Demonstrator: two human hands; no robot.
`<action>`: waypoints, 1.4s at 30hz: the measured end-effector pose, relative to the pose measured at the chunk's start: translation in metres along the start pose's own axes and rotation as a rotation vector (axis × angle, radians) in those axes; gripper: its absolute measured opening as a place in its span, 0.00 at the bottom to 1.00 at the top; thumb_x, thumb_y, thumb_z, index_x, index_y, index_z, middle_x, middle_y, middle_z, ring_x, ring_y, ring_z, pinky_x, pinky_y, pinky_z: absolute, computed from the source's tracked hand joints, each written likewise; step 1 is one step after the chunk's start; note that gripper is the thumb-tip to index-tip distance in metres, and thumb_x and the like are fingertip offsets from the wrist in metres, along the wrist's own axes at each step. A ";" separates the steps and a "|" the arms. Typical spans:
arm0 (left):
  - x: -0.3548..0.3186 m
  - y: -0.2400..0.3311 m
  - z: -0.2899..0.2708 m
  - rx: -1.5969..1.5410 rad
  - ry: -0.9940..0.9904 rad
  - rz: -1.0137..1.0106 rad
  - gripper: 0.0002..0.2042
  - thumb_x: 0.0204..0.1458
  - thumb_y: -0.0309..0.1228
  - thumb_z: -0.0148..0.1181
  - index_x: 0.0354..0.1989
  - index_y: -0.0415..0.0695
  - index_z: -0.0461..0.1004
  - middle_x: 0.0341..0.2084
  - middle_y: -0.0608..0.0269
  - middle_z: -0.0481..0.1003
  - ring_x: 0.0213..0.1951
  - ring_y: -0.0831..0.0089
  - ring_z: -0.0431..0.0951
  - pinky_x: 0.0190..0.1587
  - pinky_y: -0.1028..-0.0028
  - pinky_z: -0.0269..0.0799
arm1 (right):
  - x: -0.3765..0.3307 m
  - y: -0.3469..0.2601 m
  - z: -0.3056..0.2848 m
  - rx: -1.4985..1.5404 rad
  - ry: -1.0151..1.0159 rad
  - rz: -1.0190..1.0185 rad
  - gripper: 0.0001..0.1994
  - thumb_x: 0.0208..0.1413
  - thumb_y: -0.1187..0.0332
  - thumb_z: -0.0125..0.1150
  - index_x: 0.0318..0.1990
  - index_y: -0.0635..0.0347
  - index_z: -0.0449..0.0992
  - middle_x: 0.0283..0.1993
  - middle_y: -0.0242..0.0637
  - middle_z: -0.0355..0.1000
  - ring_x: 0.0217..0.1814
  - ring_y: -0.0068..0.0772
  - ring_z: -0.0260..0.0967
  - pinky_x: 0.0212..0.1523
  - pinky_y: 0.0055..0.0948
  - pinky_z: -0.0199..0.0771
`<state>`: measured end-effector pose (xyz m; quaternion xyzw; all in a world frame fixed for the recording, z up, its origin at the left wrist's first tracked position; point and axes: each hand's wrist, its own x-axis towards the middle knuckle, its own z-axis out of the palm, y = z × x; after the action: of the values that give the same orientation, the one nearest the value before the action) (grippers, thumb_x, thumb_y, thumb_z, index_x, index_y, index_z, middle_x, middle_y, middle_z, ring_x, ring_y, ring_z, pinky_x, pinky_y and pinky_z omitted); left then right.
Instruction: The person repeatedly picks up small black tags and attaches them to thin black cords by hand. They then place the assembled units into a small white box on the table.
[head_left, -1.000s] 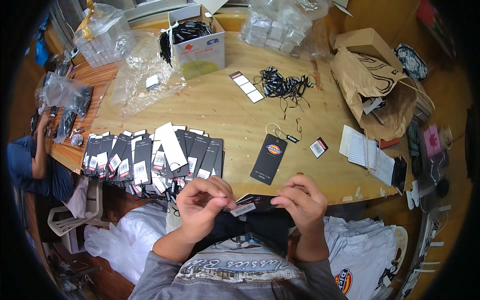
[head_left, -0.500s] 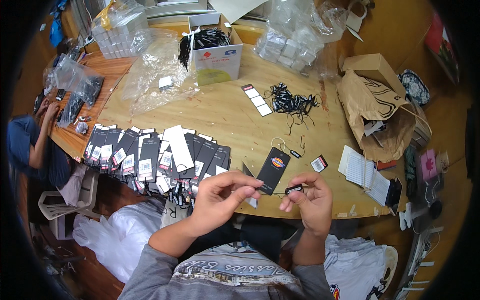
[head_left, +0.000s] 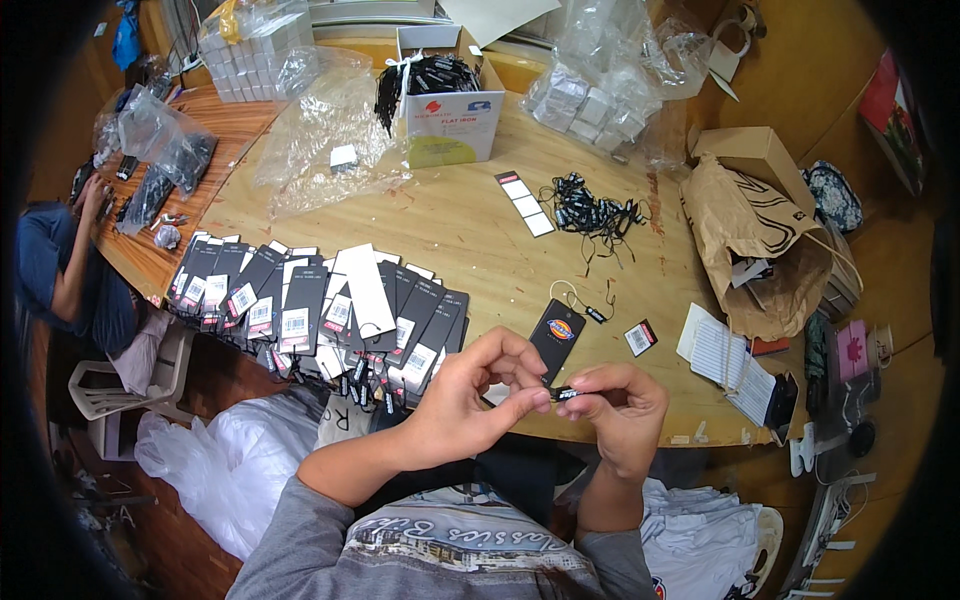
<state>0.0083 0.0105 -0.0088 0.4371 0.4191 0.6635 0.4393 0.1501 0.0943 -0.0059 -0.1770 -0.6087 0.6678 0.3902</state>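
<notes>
Just above the table's near edge, my two hands meet fingertip to fingertip. Between my right hand's (head_left: pixel 630 415) thumb and forefinger sits the small black plastic seal (head_left: pixel 566 393) of a hang tag string. My left hand (head_left: pixel 478 395) is closed in a pinch at the other end of the seal; the thin string there is mostly hidden by the fingertips. Just beyond the fingers lies a black hang tag (head_left: pixel 556 340) with a colourful oval logo and a pale loop at its top. Another black string seal (head_left: pixel 594 314) rests beside that tag. A small barcode sticker (head_left: pixel 639 338) lies to the right.
Rows of black hang tags with barcode stickers (head_left: pixel 295 325) cover the table's left front. Farther back are tangled black strings (head_left: pixel 590 210), a sticker strip (head_left: pixel 525 204) and a carton of strings (head_left: pixel 450 130). A paper bag (head_left: pixel 745 250) stands right. Another person (head_left: pixel 60 265) sits far left.
My hands have come together, closing the gap where the string stretched between them. The seal has moved slightly left and down, to my left fingertips. The view has shifted a little.
</notes>
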 end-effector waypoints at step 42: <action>-0.031 0.036 -0.121 0.992 0.661 0.241 0.13 0.34 0.21 0.61 0.26 0.38 0.61 0.17 0.61 0.66 0.17 0.77 0.67 0.20 0.80 0.63 | 0.020 0.000 0.106 -0.733 -0.714 -0.735 0.14 0.33 0.74 0.51 0.33 0.66 0.70 0.30 0.40 0.67 0.26 0.31 0.66 0.24 0.23 0.66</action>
<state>-0.1072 -0.0488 -0.0138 0.4048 0.7403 0.5346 -0.0485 0.0622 0.0377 0.0192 0.1554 -0.9118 0.2562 0.2809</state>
